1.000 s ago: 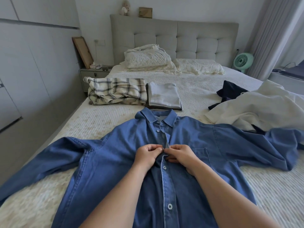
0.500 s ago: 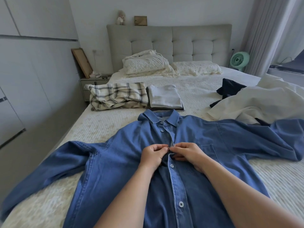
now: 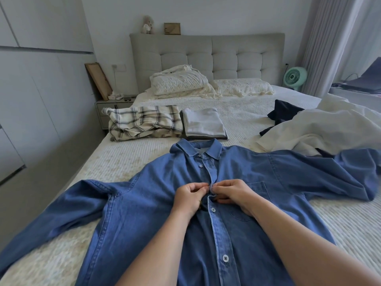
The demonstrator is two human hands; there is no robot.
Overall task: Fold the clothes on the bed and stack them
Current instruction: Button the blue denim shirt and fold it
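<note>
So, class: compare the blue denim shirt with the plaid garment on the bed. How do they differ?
The blue denim shirt lies spread flat with sleeves out; the plaid garment is folded into a bundle. The denim is plain blue; the plaid is cream with dark checks. Both hands pinch the denim's placket; nothing touches the plaid. Both rest on the bed.

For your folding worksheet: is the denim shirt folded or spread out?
Spread out. The denim shirt lies flat, front up, sleeves out to both sides; the left hand and right hand pinch its placket.
</note>
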